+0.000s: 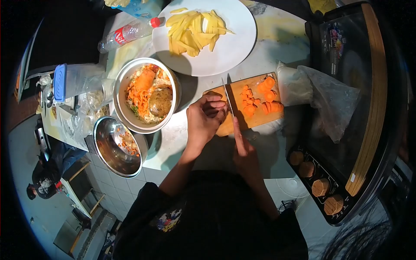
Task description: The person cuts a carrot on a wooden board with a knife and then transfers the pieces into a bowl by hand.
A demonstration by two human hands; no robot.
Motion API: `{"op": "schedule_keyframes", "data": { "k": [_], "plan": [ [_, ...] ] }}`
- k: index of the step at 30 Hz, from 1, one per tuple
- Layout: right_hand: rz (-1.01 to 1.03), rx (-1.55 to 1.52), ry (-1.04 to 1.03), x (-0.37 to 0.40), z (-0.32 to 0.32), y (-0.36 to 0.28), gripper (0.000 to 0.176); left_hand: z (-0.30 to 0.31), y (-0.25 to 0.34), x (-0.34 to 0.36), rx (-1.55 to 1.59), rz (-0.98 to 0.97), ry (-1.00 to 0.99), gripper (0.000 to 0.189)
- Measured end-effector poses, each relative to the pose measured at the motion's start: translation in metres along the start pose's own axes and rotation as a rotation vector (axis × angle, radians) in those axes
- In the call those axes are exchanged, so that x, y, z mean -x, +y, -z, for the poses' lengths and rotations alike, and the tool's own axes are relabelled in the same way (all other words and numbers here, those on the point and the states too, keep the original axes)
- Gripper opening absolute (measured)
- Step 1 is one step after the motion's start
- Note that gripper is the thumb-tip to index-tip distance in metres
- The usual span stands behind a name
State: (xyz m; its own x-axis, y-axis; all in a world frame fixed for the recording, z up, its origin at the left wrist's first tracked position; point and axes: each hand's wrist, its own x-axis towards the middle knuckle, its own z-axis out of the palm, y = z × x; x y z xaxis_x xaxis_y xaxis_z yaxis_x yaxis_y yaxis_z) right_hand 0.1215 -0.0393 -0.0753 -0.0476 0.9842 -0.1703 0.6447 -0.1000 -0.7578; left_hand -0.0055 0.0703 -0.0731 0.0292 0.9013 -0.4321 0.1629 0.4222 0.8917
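Note:
My right hand point(244, 146) grips a knife point(229, 96), its index finger stretched along the top toward the blade. The blade stands over the wooden cutting board point(212, 94), pointing away from me. Beside the blade, my left hand point(204, 119) is closed, with its fingers curled together over the board's left part. What those fingers hold, if anything, is hidden. Right of the knife lie small diced carrot pieces point(248, 102). Farther right on the board are carrot slices point(272, 106) and larger carrot pieces point(266, 85).
A white plate point(242, 32) bears yellow strips point(190, 32). Left stands a white pot point(119, 86) with shredded carrot and a potato point(160, 102); a steel bowl point(104, 149) holds peelings. A plastic bottle point(130, 34) lies behind. Right are a plastic bag point(331, 95) and an oven point(342, 108).

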Motion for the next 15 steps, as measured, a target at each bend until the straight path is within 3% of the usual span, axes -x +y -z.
{"op": "schedule_keyframes", "data": {
  "k": [15],
  "plan": [
    [0.021, 0.101, 0.012, 0.0009, -0.0032, -0.0006, 0.075, 0.0004, 0.0022, 0.0004, -0.021, -0.007, -0.001, 0.023]
  ]
}}
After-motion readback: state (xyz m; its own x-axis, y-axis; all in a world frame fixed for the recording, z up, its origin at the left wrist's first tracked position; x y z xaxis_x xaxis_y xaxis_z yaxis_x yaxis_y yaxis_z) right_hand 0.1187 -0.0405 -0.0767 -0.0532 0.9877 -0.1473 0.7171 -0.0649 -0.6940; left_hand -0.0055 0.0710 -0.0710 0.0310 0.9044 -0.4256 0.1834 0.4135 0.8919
